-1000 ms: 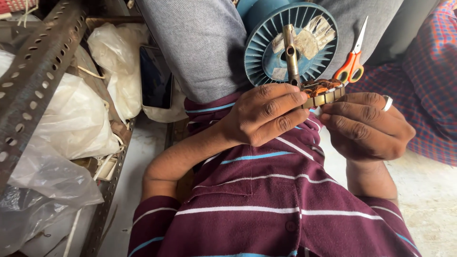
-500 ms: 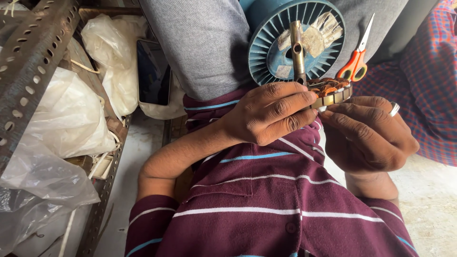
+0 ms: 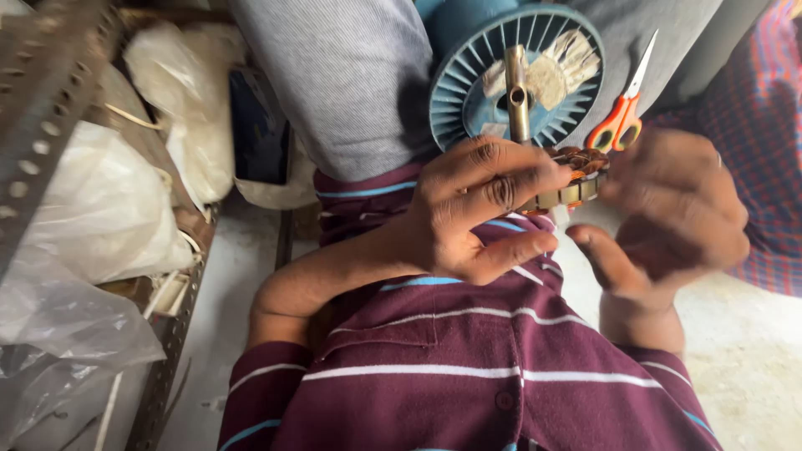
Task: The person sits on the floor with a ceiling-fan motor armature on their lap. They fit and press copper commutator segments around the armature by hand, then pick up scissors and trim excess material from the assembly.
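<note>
I am holding a small wound motor part (image 3: 576, 179), a ring of metal laminations with copper-coloured wire on it, up in front of my chest, just below a blue ribbed spool (image 3: 518, 75). My left hand (image 3: 480, 205) is clamped on the part, with the fingers (image 3: 510, 179) curling over its near side and the thumb tucking underneath. My right hand (image 3: 672, 213) is closing in on the same part from the other side; it is blurring in the picture, so I cannot tell whether it is gripping or only touching, though the thumb (image 3: 606, 259) is pointing up toward the lower edge of the ring.

A metal shaft (image 3: 518, 92) is sticking out of the middle of the spool, and it is standing right above my left knuckles. Orange-handled scissors (image 3: 622, 104) are lying against grey cloth (image 3: 351, 92) just beside the spool's right edge, blades pointing up. My maroon striped shirt (image 3: 468, 359) is filling the lower part of the view, my left forearm crossing over it.

To my left, crumpled white plastic bags (image 3: 92, 217) are sitting by a perforated metal rack (image 3: 42, 108). At the far right, someone in a red checked garment (image 3: 769, 125) is sitting close by, and pale floor (image 3: 752, 359) is showing below
</note>
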